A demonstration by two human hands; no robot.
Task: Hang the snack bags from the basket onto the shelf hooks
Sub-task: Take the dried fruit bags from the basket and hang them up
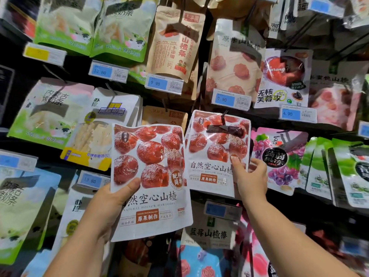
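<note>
Two white hawthorn snack bags are up before a crowded shop shelf (299, 124). The left hand (117, 196) grips the first hawthorn bag (151, 176) by its lower left edge, thumb pressed across the front. The right hand (249, 176) pinches the lower right corner of the second hawthorn bag (215, 152), whose top appears threaded on a black hook (223, 118), just beside a purple grape jelly bag (279, 156).

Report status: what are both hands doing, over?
Left grip holds spare hawthorn bag. Right grip pinches corner of second bag, top at the hook. Nothing blocking.
</note>
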